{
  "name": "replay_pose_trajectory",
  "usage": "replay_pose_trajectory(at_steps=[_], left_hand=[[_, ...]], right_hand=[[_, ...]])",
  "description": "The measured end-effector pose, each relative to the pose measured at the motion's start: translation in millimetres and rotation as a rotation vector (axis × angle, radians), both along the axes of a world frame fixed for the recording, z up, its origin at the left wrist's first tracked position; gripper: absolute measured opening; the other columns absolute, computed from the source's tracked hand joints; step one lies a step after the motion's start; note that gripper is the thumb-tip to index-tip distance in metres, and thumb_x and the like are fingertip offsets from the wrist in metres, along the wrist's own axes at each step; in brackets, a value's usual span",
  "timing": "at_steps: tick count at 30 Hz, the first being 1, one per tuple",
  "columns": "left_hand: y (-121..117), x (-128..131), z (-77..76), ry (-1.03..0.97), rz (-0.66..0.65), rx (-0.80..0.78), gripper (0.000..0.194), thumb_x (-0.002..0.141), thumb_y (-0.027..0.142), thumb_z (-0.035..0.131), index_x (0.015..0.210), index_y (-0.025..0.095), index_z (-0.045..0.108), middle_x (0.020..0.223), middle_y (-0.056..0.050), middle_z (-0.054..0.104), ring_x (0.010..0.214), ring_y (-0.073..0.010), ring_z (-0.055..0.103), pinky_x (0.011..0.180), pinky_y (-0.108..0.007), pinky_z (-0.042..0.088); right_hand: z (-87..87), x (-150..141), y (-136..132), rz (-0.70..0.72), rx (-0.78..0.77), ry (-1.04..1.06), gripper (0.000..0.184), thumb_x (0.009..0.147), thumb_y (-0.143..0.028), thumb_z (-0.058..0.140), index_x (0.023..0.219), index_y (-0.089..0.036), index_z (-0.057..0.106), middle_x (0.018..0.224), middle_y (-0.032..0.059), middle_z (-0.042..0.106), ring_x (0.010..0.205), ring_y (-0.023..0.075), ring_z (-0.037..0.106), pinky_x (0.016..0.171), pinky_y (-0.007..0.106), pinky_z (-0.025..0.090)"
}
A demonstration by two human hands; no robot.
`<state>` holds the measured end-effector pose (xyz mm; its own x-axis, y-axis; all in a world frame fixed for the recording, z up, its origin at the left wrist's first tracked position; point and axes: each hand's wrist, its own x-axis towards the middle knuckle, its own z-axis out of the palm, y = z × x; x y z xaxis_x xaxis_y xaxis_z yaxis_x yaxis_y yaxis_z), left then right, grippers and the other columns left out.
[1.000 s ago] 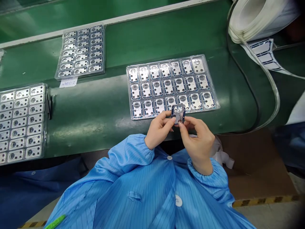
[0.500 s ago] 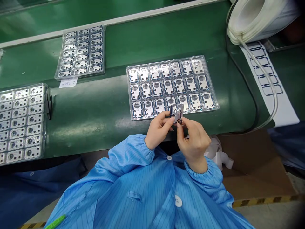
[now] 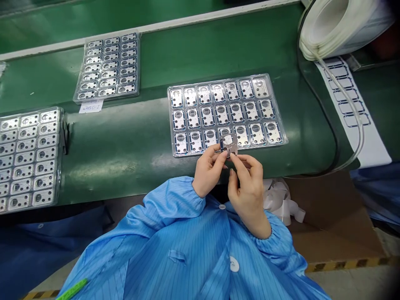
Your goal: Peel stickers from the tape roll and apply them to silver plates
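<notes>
My left hand point(image 3: 208, 168) and my right hand point(image 3: 246, 185) meet at the near edge of the green belt. Between their fingertips they pinch a small silver metal plate point(image 3: 228, 144) with a blue rim and holes. The plate is held just over the front row of a clear plastic tray point(image 3: 283, 125) that is filled with several similar plates in three rows. Both of my arms are in blue striped sleeves.
Another tray of plates point(image 3: 108, 68) with a white paper label point(image 3: 90, 106) lies at the back left, and a third tray point(image 3: 29, 158) at the far left. A white roll point(image 3: 340, 25), clear tubing point(image 3: 356, 112) and a sticker strip point(image 3: 350, 96) are at the right. A brown box point(image 3: 328, 208) holds white liner scraps point(image 3: 281, 200).
The plate has moved slightly left and down toward the tray's front row. My right hand has shifted left and turned, its fingers now reaching up to the plate.
</notes>
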<state>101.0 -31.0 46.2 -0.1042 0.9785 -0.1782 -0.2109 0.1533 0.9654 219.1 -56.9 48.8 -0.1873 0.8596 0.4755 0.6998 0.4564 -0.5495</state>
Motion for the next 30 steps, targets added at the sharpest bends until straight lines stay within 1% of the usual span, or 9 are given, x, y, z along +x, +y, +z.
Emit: replay_pose_trajectory(at_steps=[3, 5, 8, 12, 16, 20, 25, 27, 30], left_hand=[[0.3, -0.5, -0.2, -0.011, 0.002, 0.008, 0.028, 0.087, 0.037, 0.063, 0.103, 0.015, 0.058, 0.082, -0.003, 0.071, 0.059, -0.0082, 0.059, 0.063, -0.021, 0.05], [0.4, -0.3, -0.3, -0.028, -0.006, 0.015, 0.029, 0.087, 0.038, 0.063, 0.103, 0.016, 0.057, 0.088, -0.004, 0.072, 0.061, -0.0089, 0.062, 0.063, -0.021, 0.05], [0.3, 0.8, -1.4, -0.06, -0.022, 0.016, 0.03, 0.087, 0.04, 0.063, 0.104, 0.016, 0.056, 0.091, -0.005, 0.073, 0.069, -0.0117, 0.067, 0.062, -0.021, 0.051], [0.2, 1.4, -4.2, -0.061, -0.039, -0.002, 0.034, 0.086, 0.041, 0.064, 0.108, 0.016, 0.057, 0.086, -0.006, 0.074, 0.078, -0.0155, 0.071, 0.063, -0.021, 0.051], [0.6, 0.4, -5.8, -0.052, -0.042, -0.008, 0.036, 0.085, 0.043, 0.065, 0.107, 0.016, 0.057, 0.083, -0.005, 0.073, 0.077, -0.0161, 0.071, 0.062, -0.022, 0.052], [1.1, -0.6, -5.9, -0.062, -0.054, 0.002, 0.037, 0.085, 0.043, 0.065, 0.107, 0.015, 0.057, 0.081, -0.005, 0.073, 0.075, -0.0162, 0.071, 0.061, -0.022, 0.051], [1.0, -1.1, -4.5, -0.06, -0.075, 0.013, 0.035, 0.085, 0.043, 0.065, 0.105, 0.014, 0.059, 0.079, -0.004, 0.072, 0.07, -0.0149, 0.07, 0.06, -0.022, 0.051], [0.7, -1.2, -3.8, -0.051, -0.079, 0.007, 0.035, 0.085, 0.043, 0.065, 0.105, 0.014, 0.059, 0.077, -0.004, 0.072, 0.069, -0.0145, 0.07, 0.061, -0.022, 0.051], [0.2, -1.5, -3.3, -0.046, -0.079, -0.001, 0.036, 0.085, 0.043, 0.066, 0.106, 0.014, 0.059, 0.077, -0.004, 0.072, 0.071, -0.0151, 0.07, 0.061, -0.022, 0.051]], right_hand=[[-1.6, 0.4, 0.7, -0.029, -0.026, 0.021, 0.045, 0.093, -0.01, 0.044, 0.134, -0.024, 0.055, 0.128, 0.0153, 0.044, 0.102, 0.0225, 0.06, 0.081, 0.04, 0.059], [-2.3, 3.3, 2.7, -0.046, -0.035, 0.036, 0.045, 0.093, -0.01, 0.044, 0.133, -0.025, 0.056, 0.129, 0.015, 0.042, 0.098, 0.0213, 0.061, 0.081, 0.041, 0.059], [-1.9, 10.3, 6.9, -0.029, -0.052, 0.073, 0.045, 0.092, -0.01, 0.044, 0.131, -0.025, 0.058, 0.127, 0.0138, 0.047, 0.102, 0.0224, 0.061, 0.089, 0.044, 0.057], [-0.8, 18.2, 11.2, 0.004, -0.099, 0.135, 0.044, 0.092, -0.011, 0.044, 0.13, -0.027, 0.059, 0.126, 0.0115, 0.052, 0.115, 0.024, 0.058, 0.096, 0.045, 0.054], [-2.4, 19.8, 13.2, 0.004, -0.117, 0.151, 0.042, 0.093, -0.014, 0.046, 0.131, -0.028, 0.06, 0.123, 0.0104, 0.056, 0.113, 0.0236, 0.06, 0.097, 0.045, 0.054], [-9.2, 19.4, 14.7, -0.027, -0.012, 0.081, 0.042, 0.092, -0.013, 0.046, 0.129, -0.027, 0.061, 0.118, 0.0105, 0.059, 0.108, 0.0231, 0.062, 0.094, 0.042, 0.053], [-19.3, 20.3, 17.4, -0.16, 0.199, -0.17, 0.046, 0.09, -0.01, 0.049, 0.133, -0.025, 0.058, 0.113, 0.0127, 0.065, 0.101, 0.0252, 0.065, 0.089, 0.041, 0.051], [-20.2, 20.9, 19.3, -0.168, 0.211, -0.151, 0.044, 0.091, -0.011, 0.05, 0.133, -0.023, 0.058, 0.112, 0.0135, 0.066, 0.101, 0.0255, 0.065, 0.088, 0.04, 0.051], [-16.7, 21.9, 22.4, -0.124, 0.123, 0.021, 0.034, 0.094, -0.017, 0.052, 0.126, -0.02, 0.062, 0.109, 0.013, 0.068, 0.099, 0.024, 0.065, 0.087, 0.038, 0.052]])
